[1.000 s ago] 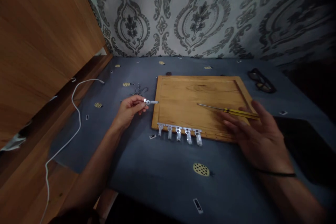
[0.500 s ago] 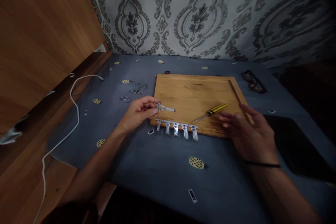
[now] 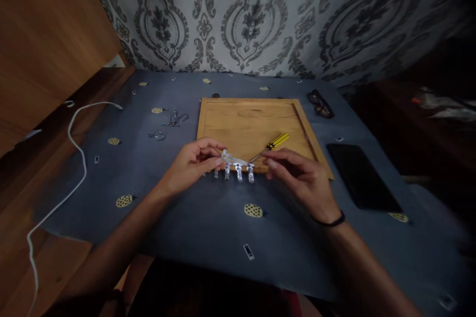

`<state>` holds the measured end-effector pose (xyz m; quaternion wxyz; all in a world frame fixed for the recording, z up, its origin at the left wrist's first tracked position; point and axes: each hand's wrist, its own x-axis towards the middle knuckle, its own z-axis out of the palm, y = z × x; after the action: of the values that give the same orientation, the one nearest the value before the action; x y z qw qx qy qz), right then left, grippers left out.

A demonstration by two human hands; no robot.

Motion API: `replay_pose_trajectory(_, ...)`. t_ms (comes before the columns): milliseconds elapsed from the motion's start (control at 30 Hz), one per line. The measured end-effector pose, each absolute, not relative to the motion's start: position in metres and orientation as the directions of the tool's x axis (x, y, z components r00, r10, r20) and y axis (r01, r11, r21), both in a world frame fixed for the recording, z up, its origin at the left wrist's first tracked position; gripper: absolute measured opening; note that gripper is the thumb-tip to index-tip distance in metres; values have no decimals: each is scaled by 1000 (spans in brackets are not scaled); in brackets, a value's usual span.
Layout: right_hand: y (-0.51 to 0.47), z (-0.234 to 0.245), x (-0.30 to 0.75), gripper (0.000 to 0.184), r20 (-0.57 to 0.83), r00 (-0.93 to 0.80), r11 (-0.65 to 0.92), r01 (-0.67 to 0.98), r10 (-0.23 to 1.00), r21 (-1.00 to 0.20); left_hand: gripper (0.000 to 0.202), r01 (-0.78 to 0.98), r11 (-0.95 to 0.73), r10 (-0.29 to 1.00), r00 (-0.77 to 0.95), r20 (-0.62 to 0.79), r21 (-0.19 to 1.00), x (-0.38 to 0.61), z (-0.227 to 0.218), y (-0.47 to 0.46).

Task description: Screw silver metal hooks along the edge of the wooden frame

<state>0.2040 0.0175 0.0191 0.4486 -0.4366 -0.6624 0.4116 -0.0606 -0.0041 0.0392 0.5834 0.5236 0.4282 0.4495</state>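
My left hand (image 3: 193, 164) pinches a small silver metal hook (image 3: 234, 159) over the near edge of a wooden board (image 3: 245, 126). A silver rack of several hooks (image 3: 235, 172) hangs off that edge, just below the held piece. My right hand (image 3: 297, 178) hovers beside it with its fingers curled toward the hook; I see nothing in them. A yellow-handled screwdriver (image 3: 269, 147) lies on the board, just beyond my right fingers.
The board rests on a blue patterned cloth (image 3: 208, 218). Loose metal hooks (image 3: 173, 120) lie left of the board. Dark glasses (image 3: 320, 104) sit at the back right, a black phone (image 3: 359, 176) to the right. A white cable (image 3: 74, 129) runs along the wooden ledge at left.
My left hand carried the small hook rightward onto the board's near edge. My right hand came in from the right toward it. The screwdriver turned and now lies nearer the board's middle.
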Motion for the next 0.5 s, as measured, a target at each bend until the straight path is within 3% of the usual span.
replay_pose_trajectory(100, 3, 30, 196, 35, 236, -385, 314, 154, 893, -937, 31, -94, 70, 959, 280, -41, 993, -53, 40, -10)
replay_pose_trajectory(233, -10, 36, 186, 21, 315, -455, 417, 144, 833, -897, 35, -119, 102, 938, 341, -56, 988, -47, 35, -16)
replay_pose_trajectory(300, -7, 36, 187, 28, 299, -468, 407, 146, 831, -902, 35, -103, 105, 941, 333, -65, 989, -47, 32, -18)
replay_pose_trajectory(367, 1, 35, 193, 36, 253, -406, 336, 147, 878, -930, 35, -68, 75, 960, 276, -54, 995, -49, 31, -21)
replay_pose_trajectory(500, 26, 26, 211, 50, 69, -63, 74, 68, 996, -995, 30, 27, -3, 984, 178, -2, 1000, -62, 31, -24)
